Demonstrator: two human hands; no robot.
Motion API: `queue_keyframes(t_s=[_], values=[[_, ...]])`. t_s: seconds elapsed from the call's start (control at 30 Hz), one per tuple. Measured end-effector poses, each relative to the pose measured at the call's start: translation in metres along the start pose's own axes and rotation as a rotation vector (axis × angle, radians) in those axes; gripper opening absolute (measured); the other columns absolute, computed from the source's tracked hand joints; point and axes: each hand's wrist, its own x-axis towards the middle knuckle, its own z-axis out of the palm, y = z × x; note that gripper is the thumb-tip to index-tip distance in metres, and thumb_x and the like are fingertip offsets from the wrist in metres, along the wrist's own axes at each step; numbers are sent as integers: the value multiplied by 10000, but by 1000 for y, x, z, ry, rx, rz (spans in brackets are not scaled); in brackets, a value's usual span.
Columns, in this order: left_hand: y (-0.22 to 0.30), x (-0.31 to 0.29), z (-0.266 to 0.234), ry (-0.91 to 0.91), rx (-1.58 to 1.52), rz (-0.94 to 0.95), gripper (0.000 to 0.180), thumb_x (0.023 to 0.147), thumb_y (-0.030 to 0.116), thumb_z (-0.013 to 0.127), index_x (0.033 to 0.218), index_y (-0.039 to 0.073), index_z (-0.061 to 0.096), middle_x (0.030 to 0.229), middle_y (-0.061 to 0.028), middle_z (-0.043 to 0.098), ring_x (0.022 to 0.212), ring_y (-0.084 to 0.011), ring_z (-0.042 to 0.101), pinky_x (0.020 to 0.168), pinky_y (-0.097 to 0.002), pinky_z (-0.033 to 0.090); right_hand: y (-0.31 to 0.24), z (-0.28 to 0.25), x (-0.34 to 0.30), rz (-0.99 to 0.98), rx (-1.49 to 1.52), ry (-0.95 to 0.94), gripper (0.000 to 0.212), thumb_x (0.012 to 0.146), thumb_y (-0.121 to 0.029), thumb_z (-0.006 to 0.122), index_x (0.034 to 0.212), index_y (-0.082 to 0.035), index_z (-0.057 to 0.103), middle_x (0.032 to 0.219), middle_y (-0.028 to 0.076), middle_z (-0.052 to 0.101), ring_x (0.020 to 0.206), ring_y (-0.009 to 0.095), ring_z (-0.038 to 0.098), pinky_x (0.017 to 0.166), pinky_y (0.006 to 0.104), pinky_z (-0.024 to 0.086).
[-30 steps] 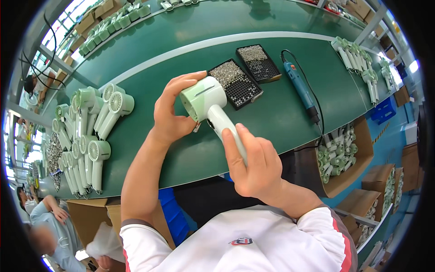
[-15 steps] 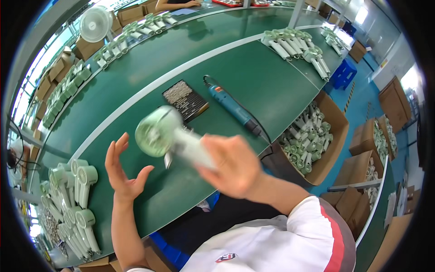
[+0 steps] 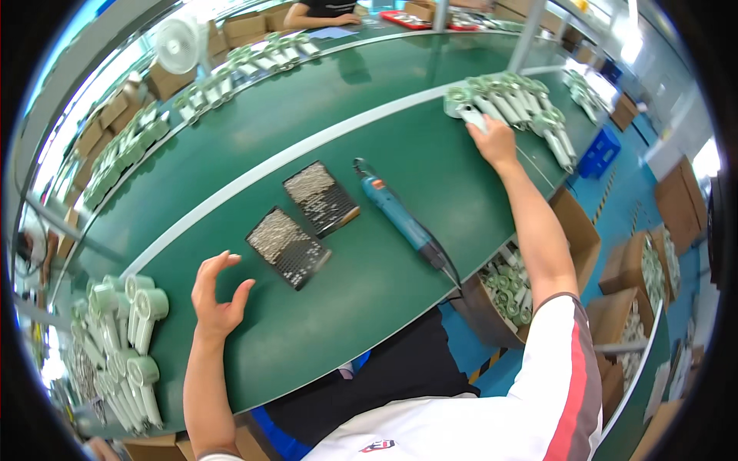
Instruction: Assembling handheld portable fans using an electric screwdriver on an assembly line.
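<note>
At the far right of the bench, my right hand (image 3: 492, 140) is closed on the handle of a pale green and white handheld fan (image 3: 470, 115), beside a row of similar fans (image 3: 511, 96). My left hand (image 3: 219, 296) hovers over the green bench with fingers apart and holds nothing. Closest to it lies a dark tray of small screws (image 3: 280, 240), with a second screw tray (image 3: 317, 192) just behind. A blue electric screwdriver (image 3: 400, 215) lies between the trays and my right arm, its bit toward the front edge.
Several fans (image 3: 127, 330) stand clustered at the left end of the bench. An open cardboard box of fan parts (image 3: 500, 296) sits below the right edge. Across a white strip (image 3: 307, 150), more fans (image 3: 265, 58) line the far side, where another person's arm (image 3: 319, 17) rests.
My right hand has carried the handheld fan from the bench's middle to the far right row. Both screw trays now show fully. My left hand remains open in nearly the same place.
</note>
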Motion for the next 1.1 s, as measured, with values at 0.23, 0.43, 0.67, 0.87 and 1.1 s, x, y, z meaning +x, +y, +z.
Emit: queue_keyframes(t_s=[0.23, 0.43, 0.67, 0.87, 1.1], values=[[-6, 17, 24, 15, 42, 193, 386, 782, 100, 859, 1114, 43, 668, 801, -71, 626, 711, -262, 621, 650, -389, 504, 77, 15, 14, -192, -296, -73, 528, 998, -531, 590, 975, -34, 767, 872, 248, 724, 799, 461, 681, 733, 566, 540], [9, -5, -12, 36, 244, 232, 252, 740, 28, 800, 943, 47, 652, 828, -93, 589, 734, -293, 601, 642, -401, 507, 75, 32, 19, 29, -351, -214, 674, 1002, -599, 550, 1272, 3, 685, 1205, 301, 658, 1137, 446, 621, 984, 484, 500], [54, -90, -143, 195, 907, -352, 244, 736, 61, 725, 973, 20, 677, 908, -157, 621, 888, -364, 631, 786, -461, 522, 26, -45, -8, -177, -332, 179, 455, 1047, -379, 604, 1232, 26, 700, 1244, 245, 675, 1127, 396, 664, 995, 438, 533], [67, -165, -205, -37, 1266, -793, 485, 749, 175, 822, 1162, -27, 667, 1111, -168, 663, 1125, -353, 596, 1001, -451, 486, -150, -174, -98, -505, 8, 580, 154, 990, -152, 682, 987, -2, 713, 991, 143, 743, 867, 304, 728, 724, 394, 590], [50, -203, -222, -128, 1264, -704, 417, 748, 188, 810, 1082, -30, 689, 1028, -157, 662, 1022, -335, 616, 896, -417, 535, -256, -224, -159, -550, 331, 428, 170, 1013, -86, 600, 928, 8, 713, 963, 150, 736, 830, 287, 704, 719, 389, 583]])
